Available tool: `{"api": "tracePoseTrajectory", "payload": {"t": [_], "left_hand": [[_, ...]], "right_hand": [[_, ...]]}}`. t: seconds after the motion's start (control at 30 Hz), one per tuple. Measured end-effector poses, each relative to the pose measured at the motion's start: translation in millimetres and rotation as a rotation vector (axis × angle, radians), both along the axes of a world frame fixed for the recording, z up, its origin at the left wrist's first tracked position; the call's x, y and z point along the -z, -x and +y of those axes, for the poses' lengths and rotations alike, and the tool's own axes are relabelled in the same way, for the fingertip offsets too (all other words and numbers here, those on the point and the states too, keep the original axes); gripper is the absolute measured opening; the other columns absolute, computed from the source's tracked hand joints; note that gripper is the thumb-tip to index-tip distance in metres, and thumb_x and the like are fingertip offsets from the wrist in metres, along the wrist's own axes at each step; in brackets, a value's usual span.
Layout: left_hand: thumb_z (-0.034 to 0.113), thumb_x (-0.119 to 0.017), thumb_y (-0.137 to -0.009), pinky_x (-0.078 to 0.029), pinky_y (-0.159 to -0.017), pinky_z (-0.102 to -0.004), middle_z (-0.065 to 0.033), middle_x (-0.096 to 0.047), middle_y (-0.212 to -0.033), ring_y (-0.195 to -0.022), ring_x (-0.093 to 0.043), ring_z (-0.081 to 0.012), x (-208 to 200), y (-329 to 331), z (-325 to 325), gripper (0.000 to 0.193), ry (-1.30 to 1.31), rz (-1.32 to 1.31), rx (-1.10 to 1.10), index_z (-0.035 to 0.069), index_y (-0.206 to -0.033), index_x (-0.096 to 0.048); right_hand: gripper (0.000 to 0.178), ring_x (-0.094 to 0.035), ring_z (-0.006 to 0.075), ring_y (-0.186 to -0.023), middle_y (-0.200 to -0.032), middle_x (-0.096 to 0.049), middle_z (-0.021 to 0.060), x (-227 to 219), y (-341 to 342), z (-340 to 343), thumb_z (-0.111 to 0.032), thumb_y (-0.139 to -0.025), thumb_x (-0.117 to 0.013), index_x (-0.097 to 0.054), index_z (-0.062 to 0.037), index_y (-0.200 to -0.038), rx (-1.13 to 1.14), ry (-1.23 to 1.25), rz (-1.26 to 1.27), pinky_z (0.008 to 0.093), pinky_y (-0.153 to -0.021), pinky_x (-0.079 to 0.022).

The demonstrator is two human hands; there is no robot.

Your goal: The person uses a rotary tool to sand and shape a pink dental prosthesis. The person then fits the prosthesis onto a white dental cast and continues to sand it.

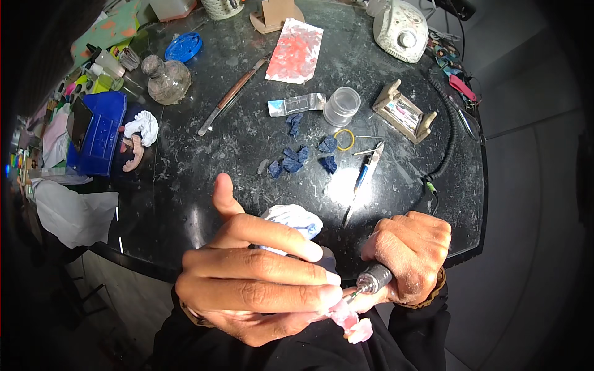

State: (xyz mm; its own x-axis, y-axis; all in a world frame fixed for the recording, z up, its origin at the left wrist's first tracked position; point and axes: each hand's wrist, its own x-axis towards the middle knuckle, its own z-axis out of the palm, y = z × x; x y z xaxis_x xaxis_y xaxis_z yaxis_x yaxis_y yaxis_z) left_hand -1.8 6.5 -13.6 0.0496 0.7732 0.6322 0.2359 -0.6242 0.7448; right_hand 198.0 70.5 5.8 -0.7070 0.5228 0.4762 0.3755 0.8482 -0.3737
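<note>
My left hand has its fingers bent over and thumb raised, pinching a small pink and whitish dental piece at its fingertips. In my right fist sits a dark rotary handpiece, its thin metal bit meeting the pink piece. Fine pale dust covers the knuckles of my right hand. Just beyond my left hand lies a crumpled white and blue wad, partly hidden by the fingers. Farther off are several dark blue chunks and a slim blue-handled tool.
A clear cup, a yellow ring and a small stand sit mid-table. Left are a blue tray, a glass bottle and a wood-handled knife. A black cord runs along the right, below a white control box.
</note>
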Motion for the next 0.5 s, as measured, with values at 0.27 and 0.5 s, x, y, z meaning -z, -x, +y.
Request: {"api": "tracePoseTrajectory", "payload": {"t": [0.27, 0.5], "left_hand": [[0.030, -0.070, -0.076, -0.002, -0.115, -0.0460, 0.0056, -0.067, -0.069, -0.081, -0.058, -0.0117, 0.8, 1.4, 0.7, 0.013, -0.006, 0.018, 0.015, 0.018, -0.071, -0.070], [0.029, -0.071, -0.076, -0.002, -0.115, -0.0457, 0.0055, -0.068, -0.069, -0.082, -0.058, -0.0121, 1.6, -0.6, 1.3, 0.012, -0.002, 0.000, 0.018, 0.018, -0.070, -0.069]], "right_hand": [[0.058, -0.041, 0.0115, -0.036, -0.049, -0.037, -0.0017, 1.2, 1.4, 0.0, -0.059, -0.060, -0.074, -0.043, -0.0103, -0.055, 0.004, 0.001, -0.006, 0.0266, -0.036, -0.029], [0.058, -0.040, 0.0114, -0.037, -0.049, -0.037, -0.0019, 1.1, 0.0, 0.0, -0.060, -0.062, -0.072, -0.042, -0.0105, -0.055, -0.008, 0.024, 0.008, 0.0264, -0.036, -0.029]]}}
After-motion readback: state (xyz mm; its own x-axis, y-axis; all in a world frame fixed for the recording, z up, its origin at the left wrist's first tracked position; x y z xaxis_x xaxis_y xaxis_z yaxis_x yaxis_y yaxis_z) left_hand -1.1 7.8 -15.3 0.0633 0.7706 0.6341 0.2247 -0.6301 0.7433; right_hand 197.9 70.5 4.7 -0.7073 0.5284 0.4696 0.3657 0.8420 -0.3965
